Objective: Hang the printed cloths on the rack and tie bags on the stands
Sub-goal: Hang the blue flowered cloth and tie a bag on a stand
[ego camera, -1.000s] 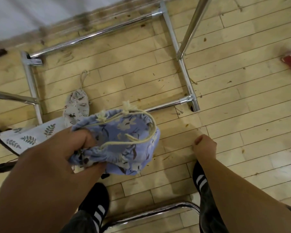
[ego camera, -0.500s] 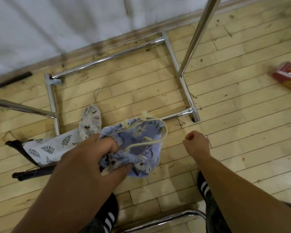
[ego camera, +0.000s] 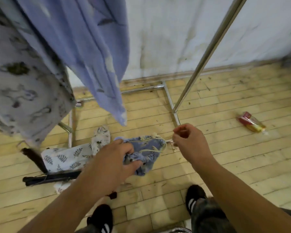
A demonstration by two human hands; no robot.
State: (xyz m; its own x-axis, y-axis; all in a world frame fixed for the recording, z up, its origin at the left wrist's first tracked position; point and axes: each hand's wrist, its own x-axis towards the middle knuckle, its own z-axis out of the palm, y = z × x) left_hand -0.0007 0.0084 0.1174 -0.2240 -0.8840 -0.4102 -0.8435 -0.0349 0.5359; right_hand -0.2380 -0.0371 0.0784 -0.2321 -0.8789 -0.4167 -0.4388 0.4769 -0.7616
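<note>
Left hand (ego camera: 111, 158) is out front, fingers and thumb clamped round a bunched-up corner of the blue floral drawstring bag (ego camera: 148, 152). So the bag is up off the floor, sitting between the two hands, with its cream cord (ego camera: 151, 150) looping loose across the top. Right hand (ego camera: 186, 142) is just to the bag's right, fingers curled in and thumb close to the forefinger, kind of like a pinch. Honestly can't tell if it's got the cord end or nothing at all, it's too small and a bit blurry right there.

Behind the hands is the chrome rack (ego camera: 169, 100), base frame flat on the wooden floor (ego camera: 225, 165), with one upright pole (ego camera: 208, 47) slanting up to the top right. Two printed cloths hang down at the top left: a blue cloth (ego camera: 91, 47) and, further left, a grey-white patterned cloth (ego camera: 23, 81).

Down on the floor, left of the held bag, there's a white leaf-print bag (ego camera: 65, 157) and a smaller white printed bag (ego camera: 101, 137) touching its far end. A black bar-shaped thing (ego camera: 52, 178) lies along the leaf-print bag's near edge. Off to the right, well apart from everything, is a red and yellow packet (ego camera: 250, 122). Black shoes with white stripes (ego camera: 194, 197) show at the bottom.
</note>
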